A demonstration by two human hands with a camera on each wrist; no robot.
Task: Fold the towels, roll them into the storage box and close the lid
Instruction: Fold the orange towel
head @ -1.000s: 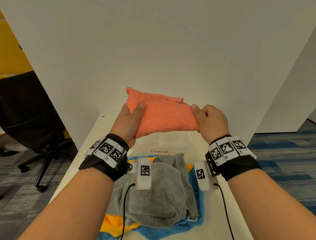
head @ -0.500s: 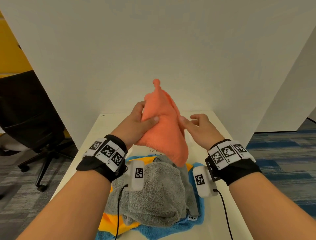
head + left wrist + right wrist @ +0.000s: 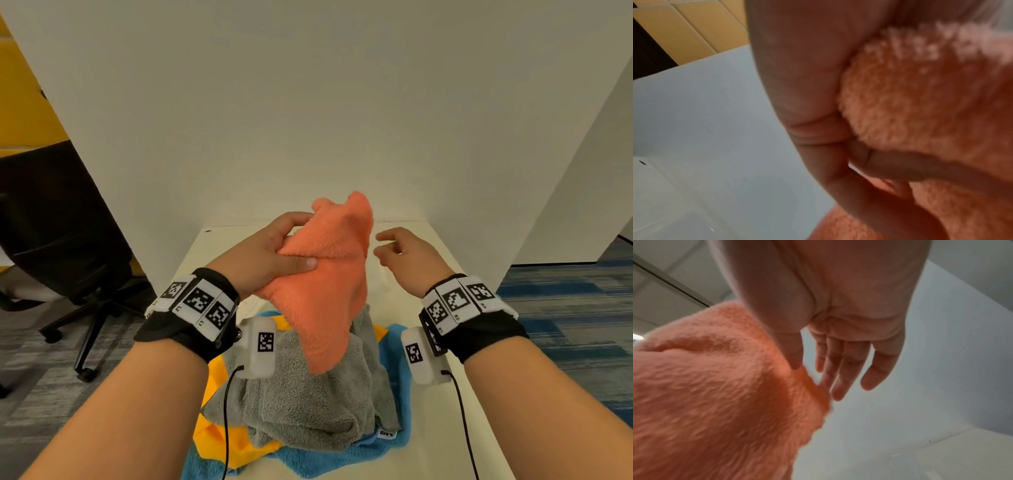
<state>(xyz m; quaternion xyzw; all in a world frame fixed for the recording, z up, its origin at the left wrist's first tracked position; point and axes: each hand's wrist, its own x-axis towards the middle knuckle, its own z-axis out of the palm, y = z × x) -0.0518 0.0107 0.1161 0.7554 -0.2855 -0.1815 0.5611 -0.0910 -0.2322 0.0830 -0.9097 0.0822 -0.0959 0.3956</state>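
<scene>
An orange towel point(image 3: 329, 284) hangs bunched above the table. My left hand point(image 3: 306, 242) grips its upper part, thumb laid across the front. In the left wrist view my fingers point(image 3: 900, 167) curl into the orange towel point(image 3: 920, 100). My right hand point(image 3: 378, 245) hovers just right of the towel, fingers loose, holding nothing. In the right wrist view its fingers point(image 3: 840, 369) are nearly straight beside the orange towel's point(image 3: 715, 402) edge. The clear storage box point(image 3: 385, 279) stands behind the towel, mostly hidden.
A grey towel point(image 3: 301, 394) lies crumpled on a yellow towel point(image 3: 219, 435) and a blue towel point(image 3: 342, 460) at the white table's point(image 3: 455, 411) near end. White partition walls point(image 3: 308, 120) close the back and right. An office chair point(image 3: 68, 240) stands at the left.
My right hand has let go of the orange towel and drawn off to the right. The towel went from stretched between both hands to hanging from my left hand alone.
</scene>
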